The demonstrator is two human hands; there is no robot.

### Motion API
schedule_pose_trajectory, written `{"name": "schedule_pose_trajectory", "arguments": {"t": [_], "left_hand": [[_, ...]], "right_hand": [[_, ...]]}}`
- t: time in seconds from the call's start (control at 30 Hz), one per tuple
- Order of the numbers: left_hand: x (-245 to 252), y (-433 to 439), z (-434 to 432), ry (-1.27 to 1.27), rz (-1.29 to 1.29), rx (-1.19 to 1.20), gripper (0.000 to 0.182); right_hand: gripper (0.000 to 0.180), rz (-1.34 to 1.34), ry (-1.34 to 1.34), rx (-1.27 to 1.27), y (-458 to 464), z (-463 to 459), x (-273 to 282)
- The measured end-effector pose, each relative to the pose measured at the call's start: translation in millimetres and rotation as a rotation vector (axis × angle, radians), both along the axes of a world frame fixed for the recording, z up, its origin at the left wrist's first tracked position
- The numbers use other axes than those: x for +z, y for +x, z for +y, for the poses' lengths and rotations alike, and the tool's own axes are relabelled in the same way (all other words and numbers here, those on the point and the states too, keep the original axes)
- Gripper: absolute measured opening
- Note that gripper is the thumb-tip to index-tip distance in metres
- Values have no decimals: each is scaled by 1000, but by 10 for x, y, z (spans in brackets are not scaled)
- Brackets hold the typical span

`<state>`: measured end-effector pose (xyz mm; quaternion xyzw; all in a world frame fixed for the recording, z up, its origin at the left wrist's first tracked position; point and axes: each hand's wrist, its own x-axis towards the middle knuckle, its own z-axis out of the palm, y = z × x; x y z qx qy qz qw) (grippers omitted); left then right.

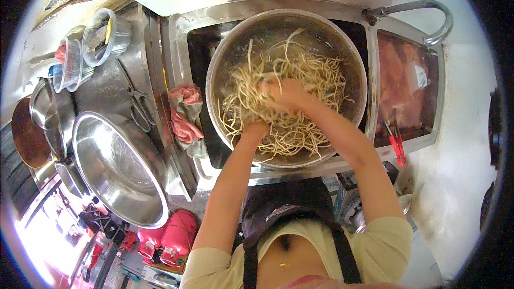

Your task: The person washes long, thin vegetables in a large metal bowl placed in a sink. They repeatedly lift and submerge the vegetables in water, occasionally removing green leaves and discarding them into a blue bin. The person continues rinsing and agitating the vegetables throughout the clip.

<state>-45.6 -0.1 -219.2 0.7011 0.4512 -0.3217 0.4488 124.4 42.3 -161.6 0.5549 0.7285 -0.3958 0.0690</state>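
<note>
A wide round metal basin point(289, 14) rests over the left bowl of a steel sink. It holds a tangled heap of long, pale, stringy roots point(325, 74), with some water visible around them. My right hand point(287, 94) is in the middle of the heap, its fingers curled into a bunch of strands. Lower and to the left, my left hand point(257, 127) is pushed in among the roots. Strands cover its fingers, so their hold is hidden. A few root ends hang over the basin's near rim.
The right sink bowl holds reddish pieces point(395, 76), perhaps meat, in liquid. Red-handled tongs point(396, 144) lean on its edge below a curved faucet point(439, 6). Leftward are a crumpled cloth point(186, 116), scissors point(138, 106), a large steel bowl point(120, 168) and plastic tubs point(120, 34). Red gas cylinders point(178, 230) stand lower left.
</note>
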Motion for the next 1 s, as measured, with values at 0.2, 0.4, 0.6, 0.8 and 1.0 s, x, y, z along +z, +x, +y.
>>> {"name": "schedule_pose_trajectory", "arguments": {"t": [0.2, 0.4, 0.6, 0.8, 1.0], "left_hand": [[-186, -85, -159, 28, -20, 185, 49], [-118, 39, -220, 93, -4, 172, 46], [457, 139, -180, 379, -11, 26, 38], [1314, 198, 265, 329, -81, -230, 42], [1182, 866, 961, 650, -347, -86, 60]], "right_hand": [[33, -47, 434, -243, -197, -966, -227], [31, -242, -7, -194, -200, -22, -1415], [44, -355, 27, -114, -300, 832, -573], [45, 65, 387, -182, 133, 15, 295], [52, 160, 215, -807, 1236, -637, 224]]}}
